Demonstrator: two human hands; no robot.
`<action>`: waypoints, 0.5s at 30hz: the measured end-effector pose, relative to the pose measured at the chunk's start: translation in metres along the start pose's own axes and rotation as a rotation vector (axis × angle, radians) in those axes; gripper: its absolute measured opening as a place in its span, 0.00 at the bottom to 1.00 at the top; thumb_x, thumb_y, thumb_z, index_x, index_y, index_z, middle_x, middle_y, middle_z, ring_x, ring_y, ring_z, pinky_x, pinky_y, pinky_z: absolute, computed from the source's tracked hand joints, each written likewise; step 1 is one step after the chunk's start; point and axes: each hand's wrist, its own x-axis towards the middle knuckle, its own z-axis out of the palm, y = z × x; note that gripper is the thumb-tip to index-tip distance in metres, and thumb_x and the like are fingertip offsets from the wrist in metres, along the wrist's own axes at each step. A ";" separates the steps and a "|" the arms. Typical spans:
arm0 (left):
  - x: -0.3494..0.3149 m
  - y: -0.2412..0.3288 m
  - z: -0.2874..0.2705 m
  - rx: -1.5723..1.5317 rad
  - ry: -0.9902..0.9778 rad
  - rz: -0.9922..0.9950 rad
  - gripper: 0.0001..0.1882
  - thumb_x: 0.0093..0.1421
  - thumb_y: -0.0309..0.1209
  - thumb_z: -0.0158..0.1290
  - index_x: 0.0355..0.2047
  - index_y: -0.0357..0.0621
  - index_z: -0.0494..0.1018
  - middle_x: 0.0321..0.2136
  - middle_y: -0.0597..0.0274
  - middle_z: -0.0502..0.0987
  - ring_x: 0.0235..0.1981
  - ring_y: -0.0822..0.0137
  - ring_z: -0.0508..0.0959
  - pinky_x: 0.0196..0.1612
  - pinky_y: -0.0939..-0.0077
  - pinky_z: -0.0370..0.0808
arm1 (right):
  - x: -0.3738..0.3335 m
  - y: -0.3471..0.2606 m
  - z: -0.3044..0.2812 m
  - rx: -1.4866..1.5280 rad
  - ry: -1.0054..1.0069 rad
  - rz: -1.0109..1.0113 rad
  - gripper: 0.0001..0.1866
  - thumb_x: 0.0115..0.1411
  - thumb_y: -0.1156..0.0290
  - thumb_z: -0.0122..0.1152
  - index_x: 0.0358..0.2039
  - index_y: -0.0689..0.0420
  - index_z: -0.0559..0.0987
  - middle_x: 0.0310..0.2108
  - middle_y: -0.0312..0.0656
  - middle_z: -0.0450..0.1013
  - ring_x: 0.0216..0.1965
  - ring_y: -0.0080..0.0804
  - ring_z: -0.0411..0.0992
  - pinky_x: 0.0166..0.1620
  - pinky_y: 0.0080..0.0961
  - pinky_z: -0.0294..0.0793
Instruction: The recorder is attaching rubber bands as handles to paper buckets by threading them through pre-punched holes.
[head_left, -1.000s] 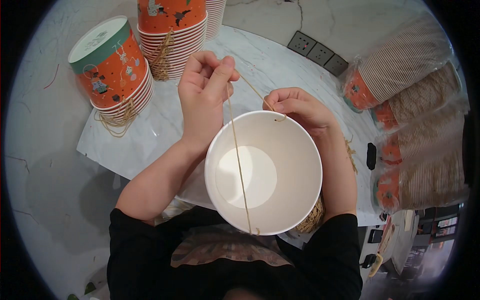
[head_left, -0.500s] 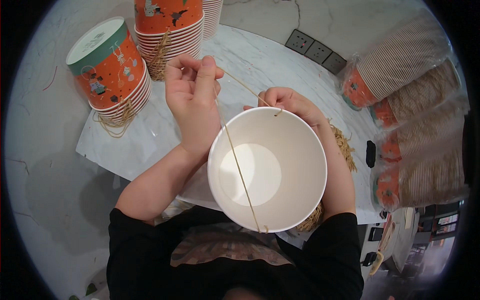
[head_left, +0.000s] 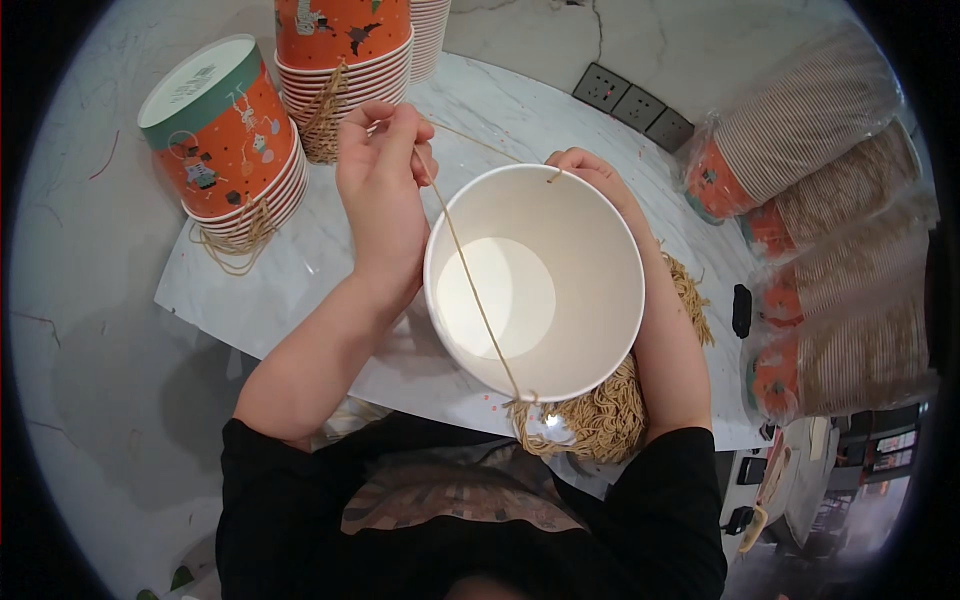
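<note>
A white paper bucket (head_left: pixel 600 270) is tipped toward me in front of my chest, its inside in view. Thin tan twine (head_left: pixel 466 270) is threaded at its near and far rim. My left hand (head_left: pixel 385 190), left of the bucket, pinches the middle of this twine and draws it out into a point. At the far rim, beside the knot, my right hand (head_left: pixel 592 170) grips the bucket; most of its fingers are hidden behind the wall. Below the near rim lies a thick bundle of cut twine (head_left: pixel 605 415).
Upside-down stacks of orange buckets (head_left: pixel 225 150) with twine handles stand at the far left, with a taller stack (head_left: pixel 345 60) beside them. Plastic-wrapped bucket stacks (head_left: pixel 815 110) lie at the right. Black sockets (head_left: pixel 635 108) are set along the far side of the marble-patterned table (head_left: pixel 500 95).
The bucket has moved away from me and slightly up in view, uncovering the twine bundle near my chest. My right hand has shifted farther with it; my left hand still pinches the twine.
</note>
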 end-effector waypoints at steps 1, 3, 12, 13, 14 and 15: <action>-0.001 0.000 0.000 -0.002 0.008 0.047 0.07 0.69 0.29 0.52 0.42 0.43 0.65 0.29 0.64 0.73 0.21 0.81 0.64 0.27 0.83 0.63 | -0.001 0.000 0.007 0.038 0.067 -0.015 0.03 0.62 0.74 0.61 0.32 0.58 0.80 0.30 0.36 0.79 0.28 0.22 0.77 0.36 0.22 0.79; -0.002 0.001 0.000 -0.004 0.016 0.093 0.07 0.69 0.29 0.52 0.42 0.43 0.65 0.28 0.64 0.73 0.21 0.81 0.64 0.27 0.83 0.64 | -0.002 0.000 0.010 0.076 0.135 -0.031 0.03 0.62 0.74 0.61 0.33 0.58 0.80 0.30 0.36 0.79 0.27 0.21 0.76 0.30 0.20 0.78; -0.006 0.002 0.002 -0.015 -0.050 0.031 0.07 0.69 0.28 0.52 0.43 0.44 0.65 0.29 0.65 0.73 0.22 0.81 0.65 0.27 0.84 0.64 | -0.008 -0.017 0.028 0.237 0.073 0.143 0.14 0.66 0.59 0.60 0.37 0.58 0.81 0.31 0.38 0.80 0.33 0.23 0.78 0.36 0.21 0.79; -0.007 0.001 0.004 0.000 -0.055 0.016 0.07 0.69 0.29 0.52 0.43 0.44 0.66 0.29 0.65 0.73 0.22 0.81 0.65 0.27 0.84 0.64 | -0.008 -0.015 0.023 0.167 0.038 0.112 0.15 0.66 0.59 0.61 0.38 0.59 0.80 0.32 0.38 0.79 0.32 0.22 0.78 0.36 0.21 0.78; -0.007 0.001 0.004 0.016 -0.059 0.000 0.07 0.69 0.29 0.52 0.43 0.44 0.66 0.30 0.66 0.73 0.22 0.81 0.65 0.27 0.84 0.64 | -0.008 -0.013 0.019 0.096 0.003 0.082 0.15 0.66 0.58 0.62 0.39 0.59 0.80 0.32 0.38 0.79 0.32 0.22 0.78 0.36 0.20 0.78; -0.007 0.000 0.004 0.016 -0.060 0.001 0.07 0.69 0.29 0.52 0.43 0.44 0.66 0.30 0.66 0.73 0.22 0.81 0.65 0.27 0.84 0.64 | -0.007 -0.011 0.015 0.096 0.003 0.082 0.15 0.66 0.58 0.62 0.39 0.59 0.80 0.32 0.38 0.79 0.32 0.22 0.78 0.36 0.20 0.78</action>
